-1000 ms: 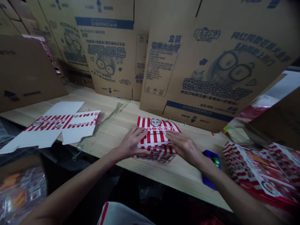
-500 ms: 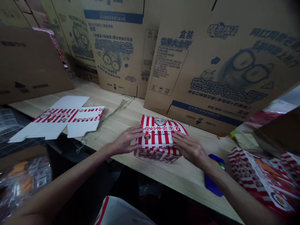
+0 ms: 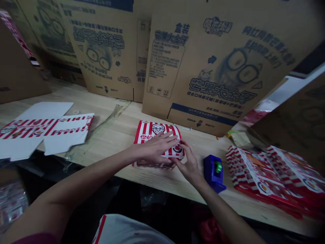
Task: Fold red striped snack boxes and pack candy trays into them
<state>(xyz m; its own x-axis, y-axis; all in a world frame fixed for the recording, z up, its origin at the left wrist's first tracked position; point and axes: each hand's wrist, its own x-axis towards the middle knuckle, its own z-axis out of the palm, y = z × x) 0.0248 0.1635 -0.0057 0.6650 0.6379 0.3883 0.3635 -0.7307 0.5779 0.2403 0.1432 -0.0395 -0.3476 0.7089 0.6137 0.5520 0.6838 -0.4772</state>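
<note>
Near the tabletop's (image 3: 119, 135) front edge sits the striped box (image 3: 159, 128). Left hand (image 3: 155, 149) flat across its top, fingers slightly spread; right hand (image 3: 188, 164) curled at its right end, can't tell if pinching. Best guess: light, even palm pressure, right end braced, so the top doesn't buckle.

Packing workshop | shipping cartons (image 3: 203, 67) | tape dispenser (image 3: 210, 169) | unfolded box blank (image 3: 30, 128)

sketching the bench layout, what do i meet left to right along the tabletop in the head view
unfolded striped carton, striped box under the left hand, blue tape dispenser, striped packages
</note>
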